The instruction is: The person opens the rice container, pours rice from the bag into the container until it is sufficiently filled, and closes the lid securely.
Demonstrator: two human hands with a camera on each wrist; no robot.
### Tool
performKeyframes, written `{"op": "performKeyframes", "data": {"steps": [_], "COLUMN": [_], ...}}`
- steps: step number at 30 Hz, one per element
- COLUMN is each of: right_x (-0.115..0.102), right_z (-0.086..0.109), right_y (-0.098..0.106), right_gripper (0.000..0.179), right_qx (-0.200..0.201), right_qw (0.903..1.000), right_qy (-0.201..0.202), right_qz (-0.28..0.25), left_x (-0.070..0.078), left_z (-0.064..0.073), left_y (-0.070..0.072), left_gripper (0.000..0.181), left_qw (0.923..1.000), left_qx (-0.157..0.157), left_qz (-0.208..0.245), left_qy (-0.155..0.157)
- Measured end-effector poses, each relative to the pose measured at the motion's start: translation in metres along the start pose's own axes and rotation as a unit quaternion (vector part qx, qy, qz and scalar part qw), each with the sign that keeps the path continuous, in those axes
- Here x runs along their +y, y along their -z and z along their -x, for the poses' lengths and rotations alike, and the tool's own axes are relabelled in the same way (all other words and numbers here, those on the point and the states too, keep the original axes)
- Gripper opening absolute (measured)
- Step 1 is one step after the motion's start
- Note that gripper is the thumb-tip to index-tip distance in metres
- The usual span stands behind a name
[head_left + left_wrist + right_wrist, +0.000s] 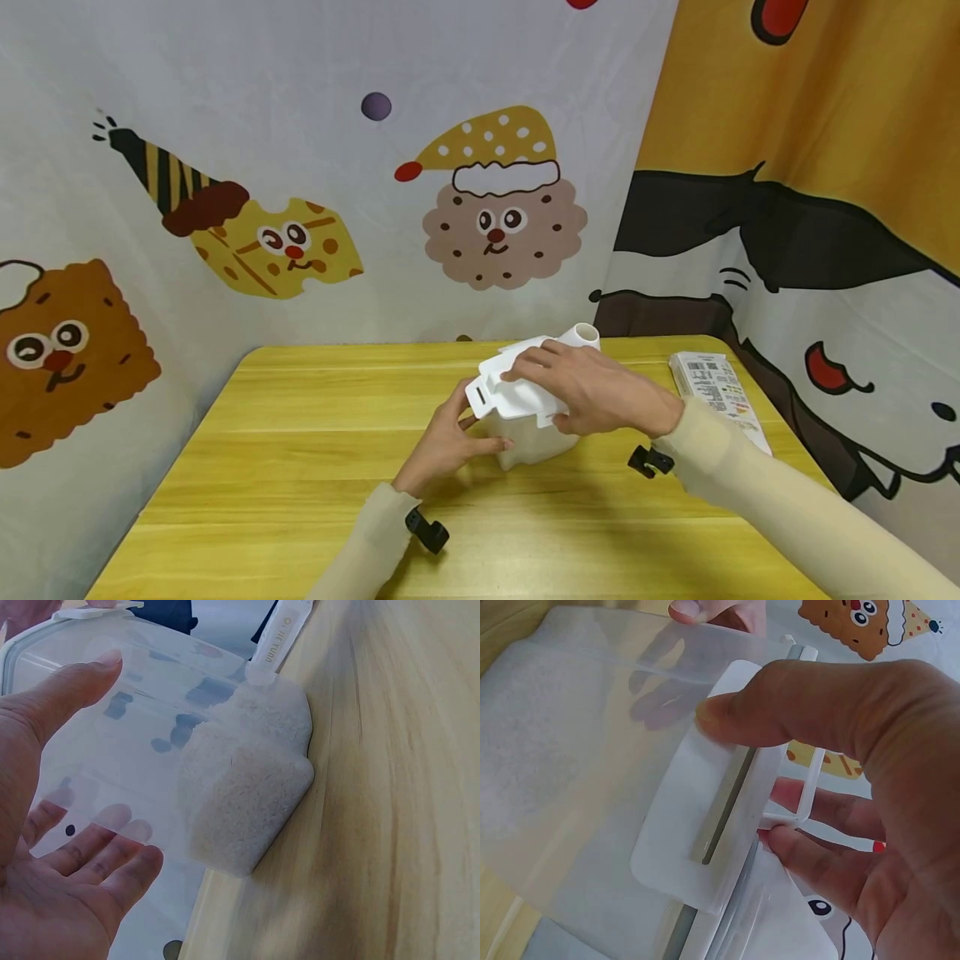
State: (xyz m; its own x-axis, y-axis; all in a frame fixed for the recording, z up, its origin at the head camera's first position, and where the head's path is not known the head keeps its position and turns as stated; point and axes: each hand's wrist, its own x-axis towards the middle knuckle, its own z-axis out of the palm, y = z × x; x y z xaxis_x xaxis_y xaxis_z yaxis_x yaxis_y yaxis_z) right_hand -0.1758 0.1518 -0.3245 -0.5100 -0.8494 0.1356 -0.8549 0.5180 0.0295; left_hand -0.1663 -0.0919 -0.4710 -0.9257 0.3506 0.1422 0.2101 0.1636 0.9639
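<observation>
A clear plastic rice container stands on the table, with white rice in its lower part. Its white lid has a slotted side latch flap and a white loop. My left hand holds the container's left side, thumb on one face, fingers round another; some fingertips show through the plastic. My right hand grips the lid from above. Its thumb presses the latch flap while two fingers are at the loop. A white open-ended tube sticks up behind the lid.
Towards the right edge of the wooden table lies a white printed box. A white strip with lettering shows beside the container's base. Cartoon-printed curtains hang behind and at the sides.
</observation>
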Motion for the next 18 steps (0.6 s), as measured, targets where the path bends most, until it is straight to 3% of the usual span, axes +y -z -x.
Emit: {"op": "performKeyframes", "data": {"steps": [18], "right_x": [0.0039], "right_z": [-0.0012], "right_y": [-0.0035], "right_gripper": [0.078], "right_qx": [0.018], "right_qw": [0.9988], "right_qy": [0.023], "right_qz": [0.038], "left_x": [0.0015], "left_z": [0.0009], "left_y": [-0.0002], "left_gripper": [0.090], "left_qw": [1.0000], "left_qx": [-0.002], "left_qz": [0.003], "left_qy": [0.007]}}
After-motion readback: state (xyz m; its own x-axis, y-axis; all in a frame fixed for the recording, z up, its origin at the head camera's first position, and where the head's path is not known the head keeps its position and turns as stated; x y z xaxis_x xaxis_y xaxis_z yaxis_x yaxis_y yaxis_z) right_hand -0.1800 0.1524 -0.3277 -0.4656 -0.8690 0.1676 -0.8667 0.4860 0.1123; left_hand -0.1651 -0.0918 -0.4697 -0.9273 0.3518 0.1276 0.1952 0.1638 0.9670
